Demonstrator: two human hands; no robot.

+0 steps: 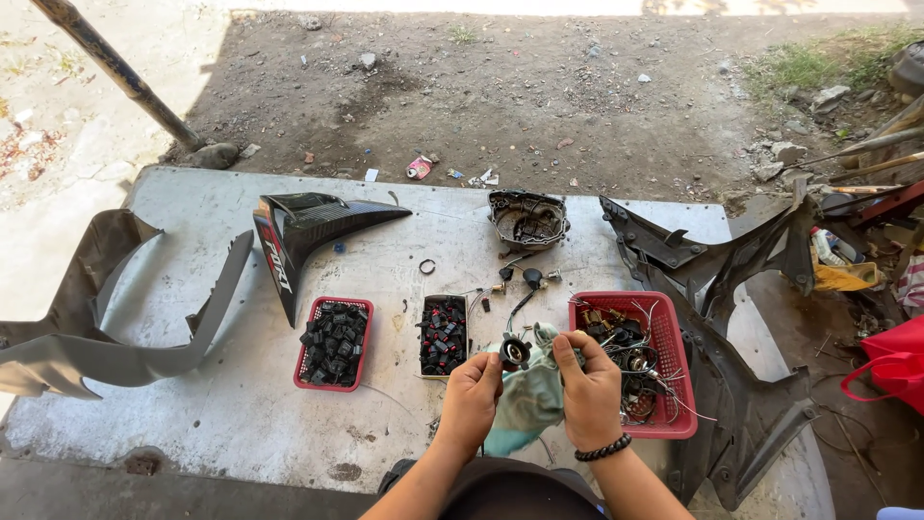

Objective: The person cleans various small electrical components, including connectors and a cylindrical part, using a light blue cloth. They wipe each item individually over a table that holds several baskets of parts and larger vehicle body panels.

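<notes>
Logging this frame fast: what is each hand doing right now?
Left hand: closed on a small black round socket part.
Right hand: closed on a teal cloth, next to the part.

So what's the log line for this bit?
left hand: holds black socket | right hand: holds teal cloth | red basket: wires
</notes>
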